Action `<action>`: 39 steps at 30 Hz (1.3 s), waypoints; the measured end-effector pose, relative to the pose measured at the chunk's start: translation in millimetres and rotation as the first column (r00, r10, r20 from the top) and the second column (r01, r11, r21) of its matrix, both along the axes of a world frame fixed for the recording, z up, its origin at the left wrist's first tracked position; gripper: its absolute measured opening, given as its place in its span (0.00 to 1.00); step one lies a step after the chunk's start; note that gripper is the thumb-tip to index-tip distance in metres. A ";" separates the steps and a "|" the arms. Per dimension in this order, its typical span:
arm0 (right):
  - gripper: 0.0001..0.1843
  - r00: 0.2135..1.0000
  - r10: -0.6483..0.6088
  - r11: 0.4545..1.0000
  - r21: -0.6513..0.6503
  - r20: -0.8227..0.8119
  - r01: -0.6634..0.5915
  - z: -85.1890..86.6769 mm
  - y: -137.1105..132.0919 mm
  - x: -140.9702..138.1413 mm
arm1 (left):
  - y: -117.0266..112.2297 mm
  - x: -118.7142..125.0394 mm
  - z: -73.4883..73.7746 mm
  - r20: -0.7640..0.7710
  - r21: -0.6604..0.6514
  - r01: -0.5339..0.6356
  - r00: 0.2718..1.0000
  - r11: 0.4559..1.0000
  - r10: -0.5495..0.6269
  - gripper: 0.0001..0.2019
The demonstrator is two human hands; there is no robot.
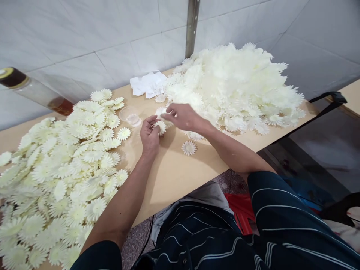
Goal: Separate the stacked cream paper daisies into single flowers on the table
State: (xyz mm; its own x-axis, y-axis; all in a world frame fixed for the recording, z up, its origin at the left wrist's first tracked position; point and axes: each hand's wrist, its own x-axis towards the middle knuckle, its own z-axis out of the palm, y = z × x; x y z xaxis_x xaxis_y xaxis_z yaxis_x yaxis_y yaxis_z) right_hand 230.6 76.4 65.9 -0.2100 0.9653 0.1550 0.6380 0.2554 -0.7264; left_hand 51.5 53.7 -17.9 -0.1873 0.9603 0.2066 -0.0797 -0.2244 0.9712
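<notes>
Between the thumb and fingers of my left hand (pixel 150 135) is a white artificial flower head (pixel 160 128), petals facing up. Just above and to the right of it, my right hand (pixel 184 117) is closed in a pinch; whatever its fingertips hold is too small to tell. Another pale flower head (pixel 161 111) shows behind the fingertips, and I cannot tell whether it is touched. A single loose flower head (pixel 189 148) lies flat on the table to the right of my left hand. Close behind my left hand sits a shallow clear dish (pixel 131 116) with something whitish in it.
A large heap of white flower heads (pixel 225 82) covers the back right of the table (pixel 168 176). Yellowish-centred flower heads (pixel 70 161) are piled along the left. Crumpled white paper (pixel 149 84) lies by the wall. A bottle with amber liquid (pixel 42 92) stands at back left.
</notes>
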 end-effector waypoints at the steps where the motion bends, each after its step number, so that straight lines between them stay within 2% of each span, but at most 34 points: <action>1: 0.26 1.000 0.014 0.999 -0.033 0.026 -0.013 -2.7 -2.6 -5.7 | 0.1 -0.2 0.1 -0.010 0.022 -0.017 1.000 1.000 0.017 0.20; 6: 0.20 0.991 0.122 0.985 -0.127 0.048 -0.115 -10.8 -0.9 -10.4 | 0.5 1.0 0.8 -0.037 0.054 -0.051 0.998 0.997 0.053 0.20; 12: 0.22 0.987 0.147 0.972 -0.176 -0.073 -0.157 -16.5 6.1 -12.1 | 0.6 2.7 7.1 0.006 0.005 -0.094 0.996 0.996 0.094 0.18; 18: 0.27 0.979 0.184 0.961 -0.195 -0.085 -0.198 -13.4 6.9 -11.3 | -1.9 0.7 12.3 0.011 -0.029 -0.170 0.985 0.985 0.170 0.15; 22: 0.29 0.981 0.163 0.967 -0.181 -0.110 -0.181 -9.0 5.1 -10.9 | -2.4 -2.0 11.3 0.056 -0.064 -0.099 0.993 0.993 0.103 0.20; 30: 0.28 0.988 0.120 0.977 -0.162 -0.097 -0.135 -2.0 -0.2 -16.3 | -8.5 -2.3 16.2 0.078 -0.039 0.052 0.996 0.998 -0.049 0.26; 34: 0.27 0.982 0.136 0.975 -0.157 -0.132 -0.156 -7.1 1.2 -14.0 | -10.5 -1.4 17.8 0.082 -0.067 0.042 0.996 0.997 -0.037 0.28; 39: 0.18 0.957 0.172 0.959 -0.180 -0.235 -0.217 -17.3 1.7 -7.7 | -12.4 -2.9 16.7 0.072 -0.113 0.081 0.995 0.990 -0.073 0.30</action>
